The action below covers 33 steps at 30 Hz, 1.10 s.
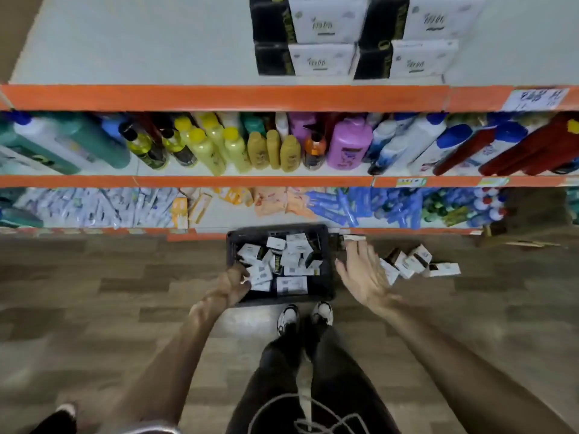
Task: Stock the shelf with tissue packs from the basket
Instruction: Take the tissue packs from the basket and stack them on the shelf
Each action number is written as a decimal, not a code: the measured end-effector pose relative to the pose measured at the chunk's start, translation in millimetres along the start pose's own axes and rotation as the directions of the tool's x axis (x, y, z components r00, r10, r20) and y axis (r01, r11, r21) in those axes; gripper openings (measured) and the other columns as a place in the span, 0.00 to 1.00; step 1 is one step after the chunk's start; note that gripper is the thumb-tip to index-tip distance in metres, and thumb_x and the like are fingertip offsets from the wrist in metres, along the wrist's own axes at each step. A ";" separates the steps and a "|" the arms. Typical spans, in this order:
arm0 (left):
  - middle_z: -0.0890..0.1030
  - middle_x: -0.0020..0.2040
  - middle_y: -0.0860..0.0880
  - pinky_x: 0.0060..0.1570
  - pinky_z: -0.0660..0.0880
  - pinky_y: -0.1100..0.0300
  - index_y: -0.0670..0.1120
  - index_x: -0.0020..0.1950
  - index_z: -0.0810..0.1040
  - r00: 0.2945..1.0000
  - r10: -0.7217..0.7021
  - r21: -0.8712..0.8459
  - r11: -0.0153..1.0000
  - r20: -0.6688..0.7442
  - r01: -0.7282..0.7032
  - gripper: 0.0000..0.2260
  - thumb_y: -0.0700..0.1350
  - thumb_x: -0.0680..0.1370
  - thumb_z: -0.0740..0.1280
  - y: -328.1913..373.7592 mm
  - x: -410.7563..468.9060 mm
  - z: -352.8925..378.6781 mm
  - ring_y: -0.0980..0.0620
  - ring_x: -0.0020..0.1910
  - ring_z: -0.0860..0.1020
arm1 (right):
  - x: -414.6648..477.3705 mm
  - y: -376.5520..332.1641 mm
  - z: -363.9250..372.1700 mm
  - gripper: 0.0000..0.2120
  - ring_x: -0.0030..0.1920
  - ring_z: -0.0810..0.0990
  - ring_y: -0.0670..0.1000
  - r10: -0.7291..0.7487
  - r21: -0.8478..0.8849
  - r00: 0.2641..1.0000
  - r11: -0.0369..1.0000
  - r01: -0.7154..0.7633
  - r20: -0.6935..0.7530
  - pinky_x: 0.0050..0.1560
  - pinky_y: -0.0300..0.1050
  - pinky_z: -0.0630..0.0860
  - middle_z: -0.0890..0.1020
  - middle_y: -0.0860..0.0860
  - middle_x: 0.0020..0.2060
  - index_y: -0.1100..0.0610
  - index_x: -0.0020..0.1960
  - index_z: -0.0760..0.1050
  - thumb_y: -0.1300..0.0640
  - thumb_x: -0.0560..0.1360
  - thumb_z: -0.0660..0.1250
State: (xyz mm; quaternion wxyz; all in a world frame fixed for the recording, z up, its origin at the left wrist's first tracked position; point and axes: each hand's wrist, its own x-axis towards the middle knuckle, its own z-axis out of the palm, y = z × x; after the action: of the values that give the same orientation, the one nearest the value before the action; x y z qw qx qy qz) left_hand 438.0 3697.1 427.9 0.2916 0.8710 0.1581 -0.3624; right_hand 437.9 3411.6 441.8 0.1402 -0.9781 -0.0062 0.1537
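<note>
A black basket [233, 245] sits on the floor in front of the shelving, holding several white and black tissue packs [291, 285]. My left hand [233, 285] reaches into the basket's near left corner, fingers curled on a tissue pack there. My right hand [363, 270] hovers just right of the basket with its fingers spread and nothing in it. On the top shelf [125, 57], stacked tissue packs [354, 36] stand at centre right. More tissue packs [413, 263] lie loose on the floor to the right of my right hand.
The orange-edged middle shelf [219, 181] is crowded with bottles [344, 145]. The lowest shelf holds small packets and tubes [360, 205]. My feet in white shoes [305, 316] stand just behind the basket on the wood-pattern floor. Another shoe [62, 415] shows at the bottom left.
</note>
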 end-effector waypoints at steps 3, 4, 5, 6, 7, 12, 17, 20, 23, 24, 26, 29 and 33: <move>0.79 0.55 0.38 0.49 0.74 0.53 0.39 0.56 0.77 0.998 -0.048 -0.004 0.999 0.029 0.048 0.11 0.38 0.74 0.66 -38.4 29.5 47.0 0.40 0.52 0.79 | 2.9 -3.0 60.2 0.20 0.57 0.74 0.64 0.050 0.043 0.989 0.997 -0.057 0.137 0.55 0.55 0.72 0.74 0.62 0.55 0.63 0.64 0.72 0.54 0.76 0.67; 0.77 0.55 0.40 0.51 0.73 0.54 0.40 0.57 0.77 0.996 -0.069 0.012 0.998 0.049 0.068 0.12 0.39 0.74 0.66 -49.0 36.5 62.9 0.41 0.53 0.78 | 5.8 -1.2 83.9 0.20 0.56 0.74 0.64 0.068 0.055 0.979 0.995 -0.080 0.190 0.55 0.54 0.70 0.74 0.62 0.55 0.63 0.64 0.71 0.55 0.76 0.67; 0.76 0.56 0.42 0.52 0.73 0.54 0.41 0.58 0.76 0.997 -0.065 0.023 0.998 0.040 0.065 0.13 0.41 0.74 0.66 -59.7 46.8 77.6 0.41 0.54 0.77 | 12.2 1.3 108.6 0.20 0.56 0.74 0.64 0.070 0.060 0.970 0.994 -0.087 0.232 0.54 0.53 0.70 0.73 0.62 0.56 0.63 0.65 0.71 0.55 0.76 0.67; 0.75 0.57 0.43 0.53 0.73 0.53 0.41 0.58 0.75 0.996 -0.072 0.003 0.997 0.057 0.072 0.16 0.45 0.72 0.64 -68.4 60.0 91.8 0.41 0.54 0.76 | 21.0 5.3 133.8 0.21 0.56 0.74 0.63 0.065 0.061 0.964 0.995 -0.083 0.258 0.52 0.52 0.70 0.72 0.61 0.56 0.63 0.66 0.70 0.55 0.77 0.67; 0.74 0.58 0.42 0.54 0.73 0.50 0.40 0.59 0.74 0.996 -0.067 -0.004 0.998 0.062 0.068 0.20 0.48 0.70 0.62 -79.2 74.7 107.4 0.41 0.54 0.76 | 30.3 10.3 160.5 0.22 0.55 0.74 0.62 0.061 0.056 0.960 0.995 -0.080 0.273 0.51 0.52 0.70 0.71 0.60 0.57 0.62 0.67 0.68 0.54 0.77 0.67; 0.70 0.62 0.45 0.53 0.62 0.56 0.43 0.65 0.70 0.996 -0.087 0.237 0.968 0.032 0.077 0.18 0.45 0.75 0.65 -133.8 162.7 180.0 0.44 0.61 0.71 | 87.2 38.6 283.4 0.22 0.61 0.70 0.62 0.095 0.018 0.938 0.994 -0.107 0.334 0.58 0.54 0.69 0.70 0.60 0.61 0.61 0.67 0.66 0.52 0.78 0.64; 0.67 0.64 0.41 0.61 0.62 0.53 0.41 0.69 0.65 0.998 -0.062 0.327 0.943 0.016 0.053 0.22 0.42 0.76 0.65 -188.5 250.6 236.0 0.41 0.64 0.67 | 139.7 68.5 375.3 0.20 0.59 0.71 0.61 -0.002 -0.063 0.940 0.998 0.025 0.341 0.58 0.54 0.69 0.72 0.60 0.59 0.61 0.64 0.67 0.54 0.76 0.66; 0.67 0.61 0.42 0.59 0.70 0.49 0.41 0.67 0.64 0.996 -0.086 0.348 0.934 0.004 0.079 0.23 0.40 0.74 0.66 -214.7 297.6 257.0 0.41 0.63 0.68 | 172.8 82.6 414.2 0.20 0.60 0.69 0.62 -0.040 -0.095 0.942 0.993 0.076 0.332 0.58 0.54 0.68 0.72 0.61 0.59 0.62 0.64 0.67 0.57 0.75 0.66; 0.65 0.65 0.41 0.62 0.70 0.47 0.41 0.70 0.61 0.994 -0.105 0.416 0.905 0.007 0.093 0.28 0.43 0.74 0.68 -226.4 343.1 274.4 0.41 0.66 0.66 | 207.8 93.1 450.7 0.22 0.62 0.67 0.62 -0.072 -0.129 0.938 0.984 0.123 0.338 0.60 0.55 0.68 0.71 0.61 0.61 0.62 0.66 0.66 0.58 0.75 0.66; 0.65 0.66 0.41 0.63 0.70 0.47 0.41 0.71 0.60 0.995 -0.101 0.438 0.895 0.007 0.088 0.29 0.43 0.74 0.69 -230.7 360.8 281.2 0.41 0.67 0.65 | 219.9 96.5 463.0 0.23 0.63 0.67 0.61 -0.083 -0.144 0.937 0.980 0.139 0.339 0.61 0.55 0.68 0.71 0.60 0.62 0.62 0.66 0.66 0.58 0.74 0.67; 0.63 0.69 0.40 0.66 0.69 0.47 0.41 0.73 0.57 0.996 -0.091 0.472 0.878 0.013 0.074 0.32 0.43 0.74 0.69 -240.9 396.3 295.9 0.41 0.69 0.64 | 244.1 102.0 487.3 0.26 0.66 0.65 0.61 -0.088 -0.196 0.939 0.967 0.160 0.333 0.64 0.56 0.66 0.69 0.60 0.65 0.62 0.68 0.64 0.58 0.73 0.68; 0.61 0.71 0.39 0.66 0.69 0.45 0.41 0.74 0.54 0.999 -0.031 0.532 0.847 0.012 0.020 0.38 0.45 0.72 0.72 -255.5 442.1 318.1 0.40 0.70 0.62 | 279.0 105.6 518.3 0.33 0.70 0.61 0.61 -0.087 -0.249 0.948 0.954 0.168 0.305 0.68 0.57 0.62 0.64 0.60 0.70 0.62 0.72 0.60 0.58 0.72 0.70; 0.63 0.69 0.42 0.62 0.74 0.47 0.41 0.72 0.56 0.995 0.059 0.582 0.813 -0.075 -0.005 0.44 0.49 0.65 0.78 -267.8 480.4 339.4 0.42 0.70 0.64 | 315.2 113.6 546.5 0.37 0.71 0.60 0.62 -0.112 -0.345 0.969 0.920 0.185 0.221 0.71 0.58 0.61 0.62 0.60 0.72 0.62 0.73 0.58 0.63 0.68 0.71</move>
State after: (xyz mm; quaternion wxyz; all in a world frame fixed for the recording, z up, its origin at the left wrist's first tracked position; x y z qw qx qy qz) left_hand 454.8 3725.5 -217.5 0.0103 0.9363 0.0381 -0.3489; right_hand 569.4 3468.7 -183.1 -0.0327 -0.9637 -0.1228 0.2348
